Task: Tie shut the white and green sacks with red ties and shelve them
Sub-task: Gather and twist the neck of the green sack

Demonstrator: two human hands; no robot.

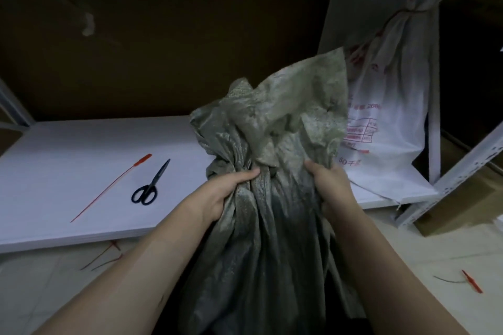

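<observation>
Both hands (226, 190) grip upright green sack (261, 220), mouth up

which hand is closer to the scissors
Left. The left hand grips the green sack just right of the scissors; the right hand grips its far side.

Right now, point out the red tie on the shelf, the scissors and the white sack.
red tie (109, 188), head view, middle of its strap.
scissors (155, 180), head view, blades near the pivot.
white sack (381, 122), head view, printed front.
</observation>
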